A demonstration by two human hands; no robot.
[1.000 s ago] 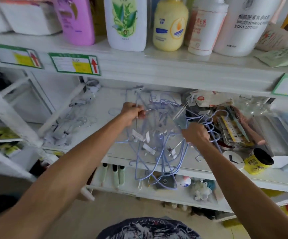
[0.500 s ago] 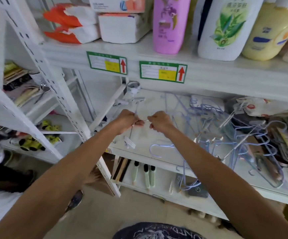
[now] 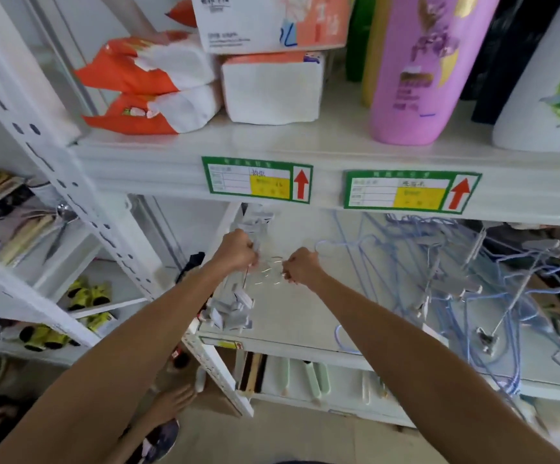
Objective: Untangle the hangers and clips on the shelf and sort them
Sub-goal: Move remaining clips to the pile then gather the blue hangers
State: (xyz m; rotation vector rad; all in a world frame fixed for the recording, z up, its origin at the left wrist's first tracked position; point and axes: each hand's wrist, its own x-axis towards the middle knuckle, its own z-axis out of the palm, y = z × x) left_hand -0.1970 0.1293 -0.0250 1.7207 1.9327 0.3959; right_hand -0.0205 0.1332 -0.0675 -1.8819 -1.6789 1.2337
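**Orange tissue packs** (image 3: 144,82): upper left of the frame; two are stacked on the upper board.

**Pile of pale clips** (image 3: 230,313): left of centre; heaped at the front left corner of the middle shelf (image 3: 292,323).

**Left hand** (image 3: 238,251): centre of the frame, just above the pile. The fingers are curled round one end of a metal wire piece (image 3: 271,274), and a thin rod with a clip is seen hanging below the fist.

**Metal wire piece**: blurred; held between both hands above the shelf.

**Right hand** (image 3: 300,267): just right of centre. The fingers are curled and the other end of the wire is pinched.

**Pink bottle** (image 3: 415,61): upper right; stood on the upper board.

**Blue hangers** (image 3: 439,279): centre right to the right edge. They are tangled on the same shelf with metal clips caught among them, and some loops hang over the front edge.
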